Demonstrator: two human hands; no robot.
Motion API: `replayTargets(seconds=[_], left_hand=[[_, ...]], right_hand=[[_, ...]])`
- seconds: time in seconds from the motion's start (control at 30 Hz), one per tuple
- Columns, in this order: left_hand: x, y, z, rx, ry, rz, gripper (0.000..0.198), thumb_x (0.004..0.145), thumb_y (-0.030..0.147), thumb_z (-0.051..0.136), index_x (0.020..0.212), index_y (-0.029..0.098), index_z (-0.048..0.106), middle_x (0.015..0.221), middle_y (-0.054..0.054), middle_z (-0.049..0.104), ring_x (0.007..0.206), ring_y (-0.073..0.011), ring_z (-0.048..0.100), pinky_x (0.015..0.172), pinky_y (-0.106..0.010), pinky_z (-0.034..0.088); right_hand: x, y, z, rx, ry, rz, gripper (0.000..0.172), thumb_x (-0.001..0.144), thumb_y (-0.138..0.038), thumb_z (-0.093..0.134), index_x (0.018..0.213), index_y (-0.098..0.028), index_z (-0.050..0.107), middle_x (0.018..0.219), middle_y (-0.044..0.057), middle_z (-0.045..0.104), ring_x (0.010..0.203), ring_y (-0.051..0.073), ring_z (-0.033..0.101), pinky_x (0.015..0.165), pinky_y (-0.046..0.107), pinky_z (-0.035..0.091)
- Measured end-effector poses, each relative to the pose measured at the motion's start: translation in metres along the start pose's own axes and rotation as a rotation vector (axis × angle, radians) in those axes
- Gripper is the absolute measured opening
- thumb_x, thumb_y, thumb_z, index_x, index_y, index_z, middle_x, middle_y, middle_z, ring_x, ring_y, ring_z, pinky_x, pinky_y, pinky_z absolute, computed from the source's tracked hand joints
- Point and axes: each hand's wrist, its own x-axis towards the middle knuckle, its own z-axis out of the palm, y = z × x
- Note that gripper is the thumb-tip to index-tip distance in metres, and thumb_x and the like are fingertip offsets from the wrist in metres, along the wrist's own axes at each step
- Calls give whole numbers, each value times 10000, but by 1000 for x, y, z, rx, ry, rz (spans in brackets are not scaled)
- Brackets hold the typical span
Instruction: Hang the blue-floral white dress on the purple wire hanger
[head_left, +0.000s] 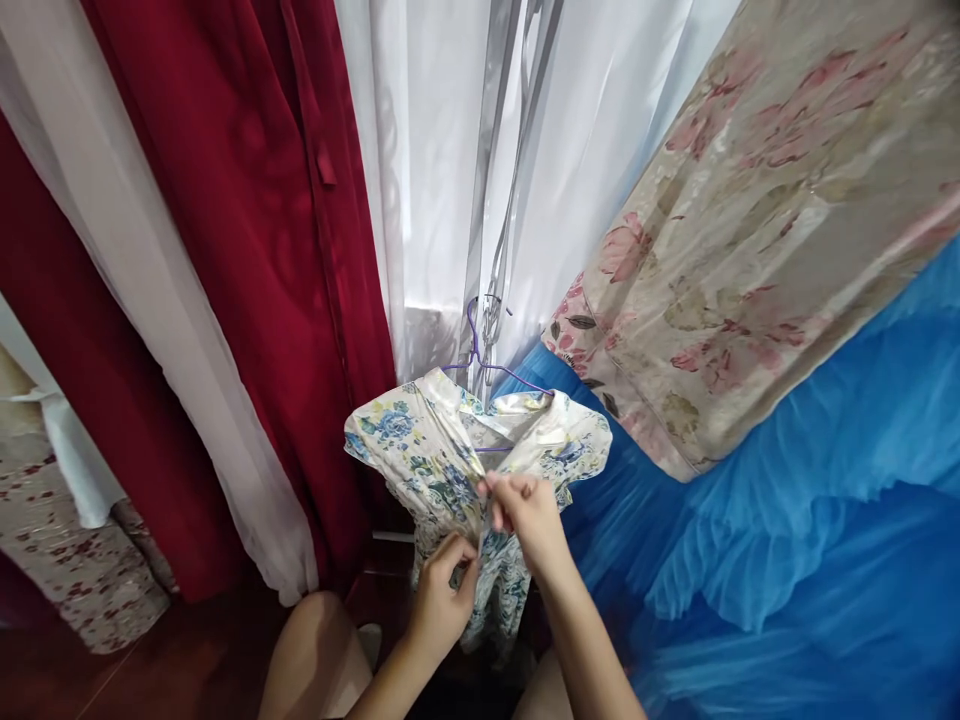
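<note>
A white dress with a blue and yellow flower print hangs upright on a purple wire hanger in front of me. My right hand pinches the dress front just below the point of the V neckline. Lower down and to the left, my left hand is closed, with thumb and fingertips together at the front opening of the same dress. Part of the bodice is hidden behind my hands. The hanger's hook is by some shiny grey ribbons.
Red curtains and pale sheer drapes hang at the left, with white cloth behind the hanger. At the right hang a beige flowered cloth and blue tulle. My bent knee is below, above a dark red floor.
</note>
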Motion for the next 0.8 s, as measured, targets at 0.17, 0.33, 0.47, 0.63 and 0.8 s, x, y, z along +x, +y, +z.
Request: replayTargets(seconds=[0.17,0.33,0.47,0.63,0.8], left_hand=[[-1,-3,1,13,-71,-38,195,931,207,501,736,204,511,775,-27,528,762,-194,547,722,-289,416],[13,5,-19,-19,-83,-45,111,931,257,549,844,205,595,831,-44,606,808,-211,591,766,-308,455],[76,49,-57,-13,149,131,349,979,286,519,1320,218,542,933,-48,657,900,-207,624,889,-331,468],[148,103,-83,200,46,430,208,1016,274,470,1011,193,662,948,-52,633,908,-190,596,856,-309,457],[166,105,-111,192,315,441,197,998,299,519,896,179,636,878,-37,635,875,-187,595,829,-297,454]], right_hand=[[61,-63,15,100,47,-166,355,797,-443,676,622,-135,695,415,-26,531,373,61,338,397,213,234],[55,-66,25,152,50,-187,340,821,-467,655,774,-135,712,431,-44,539,377,78,376,397,212,267],[33,-61,22,92,8,-223,299,862,-418,626,760,-143,687,419,-47,534,385,89,405,424,219,296],[32,-64,18,-53,-38,-312,308,897,-422,598,750,-160,664,471,-41,545,423,100,429,465,232,316],[51,-18,20,-238,49,-295,314,839,-383,628,597,-186,594,474,-32,511,447,113,424,465,244,284]])
